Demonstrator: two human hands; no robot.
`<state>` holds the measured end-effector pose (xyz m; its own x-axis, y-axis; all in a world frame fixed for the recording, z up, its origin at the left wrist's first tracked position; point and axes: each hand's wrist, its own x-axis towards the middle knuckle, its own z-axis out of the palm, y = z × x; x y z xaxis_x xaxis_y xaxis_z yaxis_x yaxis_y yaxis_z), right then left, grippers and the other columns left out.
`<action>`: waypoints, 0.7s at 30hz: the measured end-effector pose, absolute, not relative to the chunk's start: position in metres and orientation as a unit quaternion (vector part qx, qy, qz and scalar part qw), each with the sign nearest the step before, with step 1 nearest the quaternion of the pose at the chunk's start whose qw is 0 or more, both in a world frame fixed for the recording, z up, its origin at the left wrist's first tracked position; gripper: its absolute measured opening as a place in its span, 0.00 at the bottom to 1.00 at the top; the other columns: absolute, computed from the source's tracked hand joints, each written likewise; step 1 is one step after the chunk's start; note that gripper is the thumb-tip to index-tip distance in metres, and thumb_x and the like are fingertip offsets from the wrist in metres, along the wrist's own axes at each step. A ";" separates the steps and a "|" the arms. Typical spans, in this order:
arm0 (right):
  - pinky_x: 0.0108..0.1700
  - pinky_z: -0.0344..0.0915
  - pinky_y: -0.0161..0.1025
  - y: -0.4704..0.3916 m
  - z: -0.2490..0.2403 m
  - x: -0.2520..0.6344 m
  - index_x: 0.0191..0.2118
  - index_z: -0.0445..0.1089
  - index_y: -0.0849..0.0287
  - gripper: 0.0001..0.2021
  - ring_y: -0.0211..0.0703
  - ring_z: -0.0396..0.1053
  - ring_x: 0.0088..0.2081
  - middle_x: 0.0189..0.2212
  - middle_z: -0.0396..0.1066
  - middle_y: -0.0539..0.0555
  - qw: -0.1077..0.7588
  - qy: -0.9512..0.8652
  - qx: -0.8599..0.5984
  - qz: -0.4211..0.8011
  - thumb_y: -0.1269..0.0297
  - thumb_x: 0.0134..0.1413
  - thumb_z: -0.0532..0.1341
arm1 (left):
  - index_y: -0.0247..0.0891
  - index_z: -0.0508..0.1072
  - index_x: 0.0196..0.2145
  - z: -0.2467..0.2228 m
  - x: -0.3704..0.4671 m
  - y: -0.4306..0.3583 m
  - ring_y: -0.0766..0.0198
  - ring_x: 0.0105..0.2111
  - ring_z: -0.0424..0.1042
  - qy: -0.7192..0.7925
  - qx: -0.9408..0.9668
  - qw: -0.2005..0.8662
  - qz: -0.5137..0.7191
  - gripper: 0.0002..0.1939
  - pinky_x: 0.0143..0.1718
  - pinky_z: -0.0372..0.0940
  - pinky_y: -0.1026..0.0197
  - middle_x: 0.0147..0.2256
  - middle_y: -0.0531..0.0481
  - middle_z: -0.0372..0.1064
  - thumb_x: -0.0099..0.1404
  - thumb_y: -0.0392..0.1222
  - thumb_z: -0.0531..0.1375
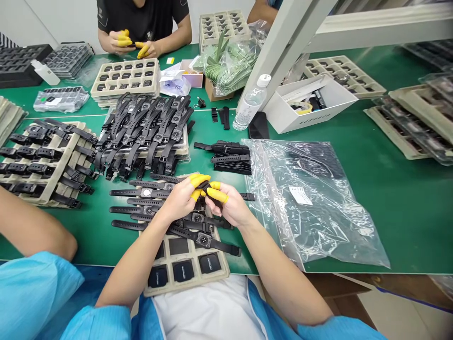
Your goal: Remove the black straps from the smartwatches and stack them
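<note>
My left hand [184,196] and my right hand [228,203], with yellow finger covers, meet over the tray and pinch a small black watch part [204,187] between them. Fingers hide most of that part. Beneath them, black watches with straps [204,240] lie across a beige compartment tray [187,285]. Square black pieces [183,270] sit in the tray's near compartments. Just beyond my right hand is a pile of black straps [231,158].
A clear plastic bag [318,212] lies at the right. Stacked watches [145,132] cover a tray at the back left. Behind stand a bottle [251,101], a white box [307,115] and a slanted post [283,47]. A co-worker's arm [35,226] rests at the left.
</note>
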<state>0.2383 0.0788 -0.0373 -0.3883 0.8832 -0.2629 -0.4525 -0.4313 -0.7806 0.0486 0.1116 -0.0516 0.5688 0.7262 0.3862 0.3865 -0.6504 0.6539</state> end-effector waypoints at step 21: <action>0.17 0.43 0.30 0.077 -0.038 0.229 0.42 0.59 0.51 0.22 0.31 0.51 0.15 0.19 0.67 0.40 0.527 -0.262 -0.362 0.723 0.51 0.51 0.72 | 0.36 0.65 0.64 -0.042 0.057 0.107 0.53 0.61 0.67 0.355 0.839 0.272 0.309 0.21 0.63 0.65 0.46 0.58 0.37 0.69 0.79 0.41 0.47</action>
